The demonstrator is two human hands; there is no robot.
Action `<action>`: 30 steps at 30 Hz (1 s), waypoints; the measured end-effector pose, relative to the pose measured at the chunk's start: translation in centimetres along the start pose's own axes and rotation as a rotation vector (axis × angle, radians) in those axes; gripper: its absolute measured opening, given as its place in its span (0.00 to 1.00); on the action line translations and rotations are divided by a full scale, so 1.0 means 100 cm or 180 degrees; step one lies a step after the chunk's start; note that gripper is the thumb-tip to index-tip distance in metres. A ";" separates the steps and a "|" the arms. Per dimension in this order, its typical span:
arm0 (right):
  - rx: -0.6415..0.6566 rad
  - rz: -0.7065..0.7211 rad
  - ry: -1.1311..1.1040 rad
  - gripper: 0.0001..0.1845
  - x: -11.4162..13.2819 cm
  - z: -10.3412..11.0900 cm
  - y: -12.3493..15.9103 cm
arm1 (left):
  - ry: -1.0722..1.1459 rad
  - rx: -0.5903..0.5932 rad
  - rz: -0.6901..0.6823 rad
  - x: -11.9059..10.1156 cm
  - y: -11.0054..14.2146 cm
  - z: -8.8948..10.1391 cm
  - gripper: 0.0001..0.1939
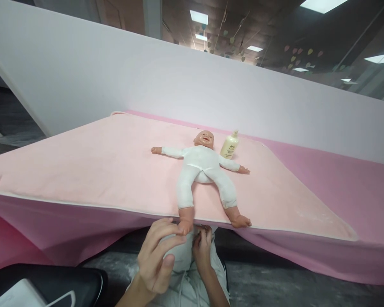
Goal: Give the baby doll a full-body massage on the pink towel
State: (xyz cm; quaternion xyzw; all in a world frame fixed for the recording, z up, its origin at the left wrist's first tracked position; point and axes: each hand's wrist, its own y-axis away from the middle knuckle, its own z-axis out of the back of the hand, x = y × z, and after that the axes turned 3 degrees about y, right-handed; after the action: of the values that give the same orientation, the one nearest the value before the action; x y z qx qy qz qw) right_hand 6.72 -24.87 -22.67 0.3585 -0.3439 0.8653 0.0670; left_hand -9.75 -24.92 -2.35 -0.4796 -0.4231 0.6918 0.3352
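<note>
A baby doll [201,161] with a white cloth body lies on its back, arms spread and feet at the near table edge. My left hand [158,253] is raised beside the doll's foot on the left, fingers apart and curved. Its fingertips overlap the foot's edge in view; whether they touch I cannot tell. Low between the doll's feet, over my lap and just below the table edge, is my right hand [203,247]. Its fingers are curled together, and what they hold, if anything, is hidden. By the doll's head stands a pale yellow pump bottle [229,147].
A light pink mat [115,166] covers the table over a darker pink cloth [355,187] that hangs down in front. Behind rises a white partition [166,81]. At lower left, a white object [19,294] lies on a black seat [80,281].
</note>
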 end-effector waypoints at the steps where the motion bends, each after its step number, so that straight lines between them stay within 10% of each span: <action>1: -0.0063 -0.0024 0.0036 0.22 -0.001 -0.002 0.000 | 0.0142 0.0059 -0.0147 0.000 -0.002 0.000 0.15; 30: -0.0158 0.0233 -0.0129 0.17 -0.001 0.003 -0.004 | 0.0371 0.0086 -0.0404 0.004 -0.003 0.001 0.16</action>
State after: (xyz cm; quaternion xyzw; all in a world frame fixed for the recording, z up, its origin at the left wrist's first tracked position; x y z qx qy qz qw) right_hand 7.14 -24.72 -22.36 0.3613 -0.3795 0.8509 0.0373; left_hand -9.94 -24.45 -2.21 -0.4866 -0.4231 0.6457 0.4089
